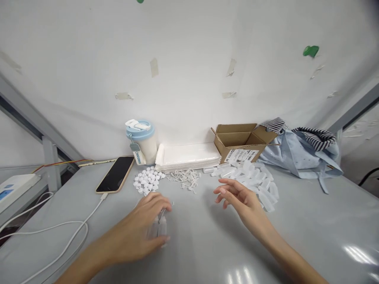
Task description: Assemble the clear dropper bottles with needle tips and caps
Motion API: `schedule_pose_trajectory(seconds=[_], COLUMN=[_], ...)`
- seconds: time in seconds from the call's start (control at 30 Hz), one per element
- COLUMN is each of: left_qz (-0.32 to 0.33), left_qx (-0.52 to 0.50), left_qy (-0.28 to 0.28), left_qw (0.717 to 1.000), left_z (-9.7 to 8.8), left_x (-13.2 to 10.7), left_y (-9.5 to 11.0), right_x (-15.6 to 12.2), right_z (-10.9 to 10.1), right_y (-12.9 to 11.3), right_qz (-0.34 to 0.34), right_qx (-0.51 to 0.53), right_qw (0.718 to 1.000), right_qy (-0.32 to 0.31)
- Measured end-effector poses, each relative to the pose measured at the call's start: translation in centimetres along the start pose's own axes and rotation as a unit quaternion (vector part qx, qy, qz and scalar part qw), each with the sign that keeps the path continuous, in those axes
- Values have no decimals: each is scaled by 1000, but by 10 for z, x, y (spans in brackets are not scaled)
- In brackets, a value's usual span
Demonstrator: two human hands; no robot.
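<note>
My left hand [145, 230] curves around a few small translucent plastic bottles [162, 227] low on the left of the table, fingers on the far side and thumb on the near side. The hand covers part of the bottles and is slightly blurred. My right hand [241, 199] is held over the table with its fingers apart and nothing in them. Just beyond it lies a loose pile of similar translucent bottles [268, 195]. White caps [145, 179] are heaped beyond my left hand, beside a scatter of small white pieces [186, 178].
A stack of white packets [189, 154] lies against the wall, between a blue-lidded cup [145, 142] and an open cardboard box [242, 144]. A light-blue cloth bag [299, 154] rests at right. At left are a phone [116, 174], its white cable [75, 232] and a power strip [14, 189].
</note>
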State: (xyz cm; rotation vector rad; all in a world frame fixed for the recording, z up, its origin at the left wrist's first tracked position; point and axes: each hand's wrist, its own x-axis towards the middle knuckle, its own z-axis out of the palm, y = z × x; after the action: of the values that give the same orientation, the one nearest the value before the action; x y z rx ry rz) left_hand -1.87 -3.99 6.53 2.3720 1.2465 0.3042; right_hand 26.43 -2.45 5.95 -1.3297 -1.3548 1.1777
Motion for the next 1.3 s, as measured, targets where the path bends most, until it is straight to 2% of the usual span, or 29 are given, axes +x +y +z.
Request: schedule_pose_trajectory(seconds=[0.13, 0.2, 0.27, 0.43, 0.57, 0.7, 0.83, 1.03, 1.13, 1.3], left_qz=[-4, -16, -11, 32, 46, 38, 0, -34, -29, -9], left_qx=[10, 27, 53, 111, 106, 37, -24, -43, -38, -22], left_qy=[34, 47, 44, 13, 15, 40, 73, 122, 139, 179], left_qw=[999, 998, 998, 993, 993, 998, 997, 991, 989, 984], left_z=[-5, -4, -1, 6, 4, -1, -5, -5, -2, 6], left_x=[33, 53, 70, 93, 93, 84, 72, 60, 56, 53], left_y=[-2, -6, -10, -12, -14, -20, -20, -18, -17, -18], right_x=[12, 20, 27, 38, 41, 42, 43, 44, 41, 29], right_z=[-12, -20, -27, -39, -43, -44, -44, -43, -39, -22], right_y=[11, 21, 30, 38, 34, 35, 38, 39, 39, 38], right_qz=[-52, -104, -138, -144, -122, -102, -93, -100, -140, -249], right_qx=[-145, -261, -368, -517, -563, -578, -582, -571, -525, -369], right_qw=[988, 959, 919, 843, 818, 809, 808, 815, 839, 895], right_qy=[26, 31, 31, 32, 14, 13, 13, 15, 31, 38])
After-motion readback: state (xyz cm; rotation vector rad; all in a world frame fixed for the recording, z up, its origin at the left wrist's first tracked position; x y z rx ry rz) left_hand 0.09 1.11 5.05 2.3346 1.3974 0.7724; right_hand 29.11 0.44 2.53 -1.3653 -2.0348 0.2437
